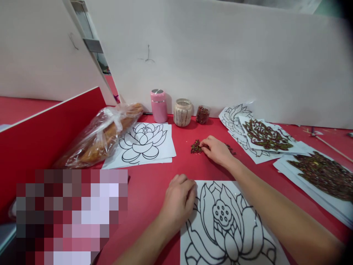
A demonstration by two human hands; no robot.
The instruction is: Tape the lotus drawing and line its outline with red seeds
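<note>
My right hand (216,149) reaches forward over the red table. Its fingertips are pinched together at the right edge of a small heap of green and dark seeds or beans (196,147); what sits between them is too small to make out. Part of a second dark scatter (230,149) shows behind that hand. My left hand (180,195) rests with curled fingers at the upper left edge of a white sheet printed with a lotus outline (234,228). Its fingertips are hidden, so I cannot see whether anything is inside.
Along the white partition (220,66) stand a pink flask (159,106), a ceramic jar (182,112) and a bag of dark red bits (202,115). Bagged bread (102,141) overlaps lotus sheets (145,147) at left. Seed-covered sheets (325,175) lie at right.
</note>
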